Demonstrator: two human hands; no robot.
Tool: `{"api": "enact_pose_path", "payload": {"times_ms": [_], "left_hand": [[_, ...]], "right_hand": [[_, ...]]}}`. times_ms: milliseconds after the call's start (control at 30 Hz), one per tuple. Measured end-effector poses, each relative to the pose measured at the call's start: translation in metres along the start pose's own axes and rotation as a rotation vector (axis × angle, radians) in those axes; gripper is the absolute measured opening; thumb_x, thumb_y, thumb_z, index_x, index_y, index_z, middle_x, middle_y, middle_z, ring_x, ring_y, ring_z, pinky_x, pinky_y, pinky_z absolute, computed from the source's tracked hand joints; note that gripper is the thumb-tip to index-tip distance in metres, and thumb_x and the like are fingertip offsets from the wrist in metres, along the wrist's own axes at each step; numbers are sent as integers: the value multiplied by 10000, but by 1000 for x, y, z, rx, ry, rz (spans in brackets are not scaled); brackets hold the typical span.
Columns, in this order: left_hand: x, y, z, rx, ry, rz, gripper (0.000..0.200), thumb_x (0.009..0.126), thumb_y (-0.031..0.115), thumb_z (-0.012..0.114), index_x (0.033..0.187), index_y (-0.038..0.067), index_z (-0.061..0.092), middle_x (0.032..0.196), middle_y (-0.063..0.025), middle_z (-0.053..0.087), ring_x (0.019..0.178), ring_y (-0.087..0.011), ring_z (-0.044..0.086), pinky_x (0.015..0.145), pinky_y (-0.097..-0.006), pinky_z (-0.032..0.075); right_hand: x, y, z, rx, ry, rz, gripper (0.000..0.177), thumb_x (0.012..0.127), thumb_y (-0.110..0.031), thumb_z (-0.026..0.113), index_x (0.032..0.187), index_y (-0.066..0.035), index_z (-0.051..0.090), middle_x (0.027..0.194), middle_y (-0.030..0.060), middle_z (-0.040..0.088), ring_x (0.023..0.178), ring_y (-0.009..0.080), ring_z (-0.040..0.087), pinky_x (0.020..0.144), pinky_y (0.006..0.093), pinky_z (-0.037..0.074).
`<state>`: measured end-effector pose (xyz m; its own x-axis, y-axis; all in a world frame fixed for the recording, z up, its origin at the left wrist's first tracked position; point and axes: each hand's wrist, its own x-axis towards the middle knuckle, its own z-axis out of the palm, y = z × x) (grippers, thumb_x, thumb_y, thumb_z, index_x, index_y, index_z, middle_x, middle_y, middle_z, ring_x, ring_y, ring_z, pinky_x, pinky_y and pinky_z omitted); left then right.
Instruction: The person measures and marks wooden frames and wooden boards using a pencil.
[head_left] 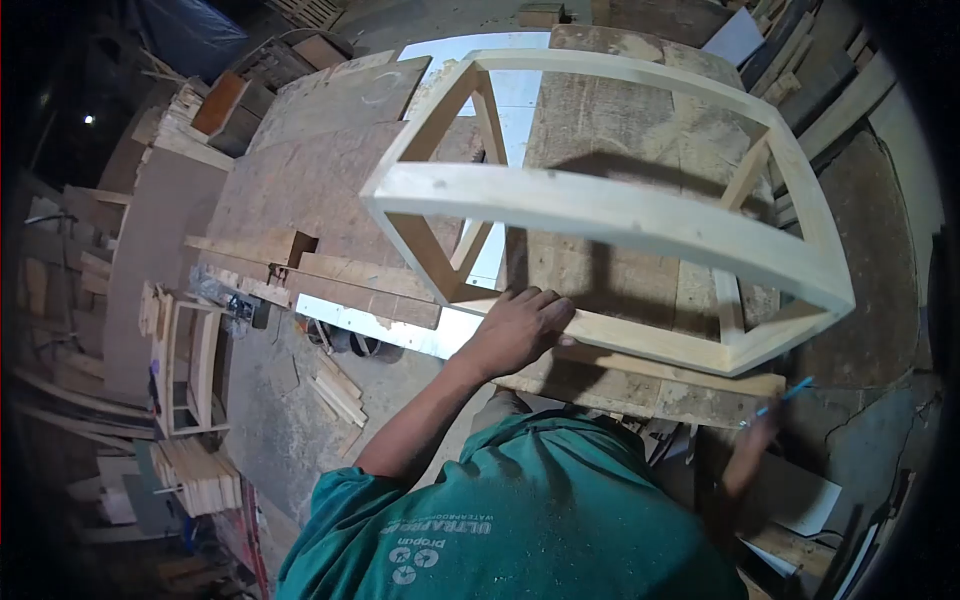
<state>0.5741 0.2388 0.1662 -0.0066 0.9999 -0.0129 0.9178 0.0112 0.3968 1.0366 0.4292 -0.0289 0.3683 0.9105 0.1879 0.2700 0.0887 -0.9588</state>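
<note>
A box-shaped frame of pale wooden bars [600,215] stands on the workbench [570,120]. My left hand [525,322] is closed over its near lower rail, close to the left corner. Under that rail, along the bench edge, lies a loose wooden strip [690,375]. My right hand [757,438], in shadow and partly blurred, is off the bench's near right edge. It holds a thin blue stick [790,392] that looks like a pen or pencil; the tip points up and right, near the end of the strip.
Brown boards [310,180] and a white panel [480,250] cover the bench's left side. On the floor to the left are a smaller wooden frame [190,365], a stack of wood pieces [198,475] and loose offcuts [335,390]. Planks [835,125] lean at the right.
</note>
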Motion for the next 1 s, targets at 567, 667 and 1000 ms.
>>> {"api": "enact_pose_path", "payload": {"times_ms": [567,667,1000], "left_hand": [[-13,-26,84,118,177,89,310,789,376,540,975,129,518,919,-47,517,998,-216,534,907,-388,346],[-11,-25,91,175,257,93,264,795,311,552,985,128,545,922,-33,534,1006,-194,542,877,-392,348],[-7,-26,98,116,215,48,375,742,361,677,1031,128,620,1106,-32,593,1130,-227,526,1020,-432,298]], "right_hand": [[-73,-46,54,239,-466,363,307,911,-242,551,1152,-52,561,888,44,599,707,105,523,547,238,401],[-72,-40,45,197,-476,311,311,914,-241,550,1160,-51,556,903,45,595,726,108,521,569,242,400],[-75,-23,40,104,-497,245,325,922,-238,546,1185,-47,536,951,50,582,791,120,516,643,256,397]]}}
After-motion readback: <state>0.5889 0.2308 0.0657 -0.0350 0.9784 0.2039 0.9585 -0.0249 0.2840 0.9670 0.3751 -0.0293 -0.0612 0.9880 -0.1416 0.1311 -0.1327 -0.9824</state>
